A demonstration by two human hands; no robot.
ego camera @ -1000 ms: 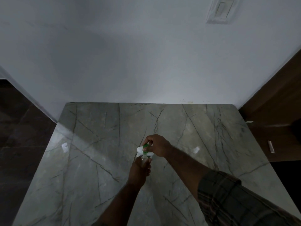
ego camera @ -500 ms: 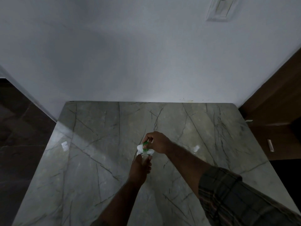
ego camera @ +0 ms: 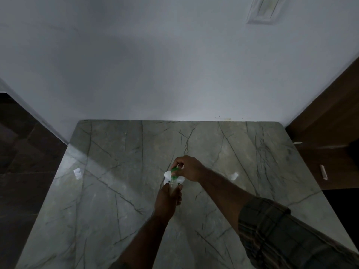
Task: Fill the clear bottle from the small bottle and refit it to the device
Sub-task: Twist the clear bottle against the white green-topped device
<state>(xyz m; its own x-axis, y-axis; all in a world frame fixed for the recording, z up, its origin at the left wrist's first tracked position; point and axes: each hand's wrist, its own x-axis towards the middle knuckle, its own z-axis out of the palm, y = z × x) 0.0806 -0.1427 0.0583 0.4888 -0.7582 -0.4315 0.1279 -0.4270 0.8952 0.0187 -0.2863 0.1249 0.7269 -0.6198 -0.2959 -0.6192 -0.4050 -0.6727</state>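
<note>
**Both hands meet on bottle and device over the marble**

Your left hand (ego camera: 167, 199) comes up from below with its fingers curled round the clear bottle (ego camera: 172, 188), gripping its body so that only the neck end shows above your knuckles; your right hand (ego camera: 189, 168) reaches in from the right and pinches the device (ego camera: 167, 174) from above, thumb and fingertips closed on its green part (ego camera: 174, 171), with the white shell bulging out to the left of and beneath that pinch; the bottle's top sits directly under the white shell and appears to touch it, though you cannot tell in this dim view whether it is seated inside; the two grips are close together, the right one just beyond the left and slightly to its right, the fingers nearly meeting.

Both grips are over the middle of the grey veined marble table (ego camera: 116, 171); your left hand hides whether the bottle's base rests on the slab; to the right of your right-hand grip, near the wrist, a small pale object (ego camera: 234, 176) lies on the marble, too dim to name; well to the left of your left-hand grip a bright glint (ego camera: 77, 172) shows on the stone; your right forearm runs back to a rolled dark plaid sleeve (ego camera: 281, 235); beyond both grips the table butts against a pale wall (ego camera: 155, 65), with a white switch plate (ego camera: 263, 9) high up to the right; brown wooden panelling (ego camera: 330, 113) stands off the table's right edge.
</note>
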